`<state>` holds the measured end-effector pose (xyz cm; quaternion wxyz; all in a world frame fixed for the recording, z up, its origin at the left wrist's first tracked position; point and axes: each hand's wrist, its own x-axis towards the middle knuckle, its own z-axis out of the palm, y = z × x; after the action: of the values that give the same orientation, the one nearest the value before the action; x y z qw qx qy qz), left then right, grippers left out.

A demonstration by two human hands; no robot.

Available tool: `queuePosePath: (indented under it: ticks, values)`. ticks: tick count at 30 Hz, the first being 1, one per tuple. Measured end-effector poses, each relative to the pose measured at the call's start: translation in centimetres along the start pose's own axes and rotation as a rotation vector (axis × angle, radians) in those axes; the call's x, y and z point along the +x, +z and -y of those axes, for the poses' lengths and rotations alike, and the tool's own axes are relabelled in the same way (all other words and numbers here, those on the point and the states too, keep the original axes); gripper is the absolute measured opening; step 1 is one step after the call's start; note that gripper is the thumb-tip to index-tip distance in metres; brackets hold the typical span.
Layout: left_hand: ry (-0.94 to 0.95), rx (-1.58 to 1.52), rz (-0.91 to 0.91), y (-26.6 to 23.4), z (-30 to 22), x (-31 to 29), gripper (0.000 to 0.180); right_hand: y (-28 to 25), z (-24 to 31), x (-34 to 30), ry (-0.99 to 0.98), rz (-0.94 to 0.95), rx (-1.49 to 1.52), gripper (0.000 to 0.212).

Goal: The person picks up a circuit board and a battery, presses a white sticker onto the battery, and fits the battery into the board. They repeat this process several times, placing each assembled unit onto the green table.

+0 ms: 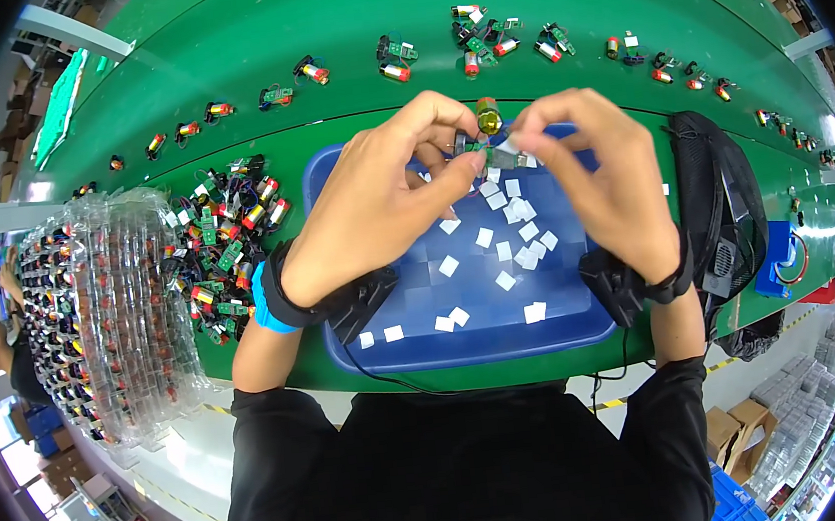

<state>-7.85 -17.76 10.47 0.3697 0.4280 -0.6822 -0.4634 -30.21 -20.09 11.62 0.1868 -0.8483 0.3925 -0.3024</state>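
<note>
My left hand [375, 189] pinches a small circuit board assembly [502, 160] above a blue tray [472, 353]. A yellow-green cylindrical cell [489, 117] stands out from the far side of that assembly. Between the thumb and forefinger of my right hand [605, 167] is a small white square pad [507, 147], close against the board; whether it touches cannot be made out. Several more white pads [485, 238] lie scattered in the tray under my hands. Both wrists wear black straps with a dark device.
Left of the tray lies a heap of board-and-cell assemblies [225, 244], beside stacked clear plastic trays [106, 311] full of parts. Single assemblies [396, 57] line the green bench [334, 17] further back. A black bag [718, 201] sits at the right. Another person [6, 345] is at far left.
</note>
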Motion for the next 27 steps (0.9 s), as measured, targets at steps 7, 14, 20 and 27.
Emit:
queuePosePath:
  ticks: [7, 14, 20, 27]
  values:
    - [-0.057, -0.138, 0.001, 0.3, -0.5, 0.0, 0.016, 0.6, -0.3, 0.9, -0.024, -0.121, 0.3, 0.02]
    - [-0.022, -0.058, -0.042, 1.0, 0.2, -0.2, 0.014, -0.2, -0.4, 0.4, -0.059, 0.09, 0.393, 0.03]
    - [0.017, 0.119, 0.007, 0.9, 1.0, 0.3, 0.018, -0.1, 0.0, 0.4, -0.185, -0.033, 0.174, 0.034]
    - [-0.003, 0.264, -0.089, 0.7, 0.4, 0.0, 0.035, 0.5, -0.2, 0.3, -0.332, -0.152, -0.215, 0.034]
